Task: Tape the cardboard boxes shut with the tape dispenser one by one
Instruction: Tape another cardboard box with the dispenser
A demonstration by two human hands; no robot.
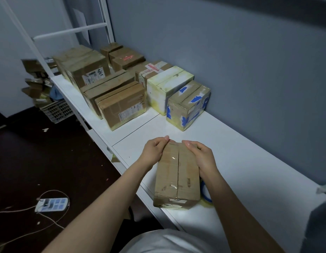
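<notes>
Cardboard box (176, 176) lies near the front edge of the white table (250, 161), its top seam under clear tape. 2 hands grip its far end: left hand (154, 150) and right hand (201, 155) curl round the sides, thumbs on top. Blue tape dispenser (206, 194) peeks out just right of it. Other boxes (122, 106) sit farther back.

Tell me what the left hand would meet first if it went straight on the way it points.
Probably the blue-taped box, after a bare strip of table. The left hand, gripping the near box, points forward and right, just clearing the right hand; depth is uncertain.
</notes>
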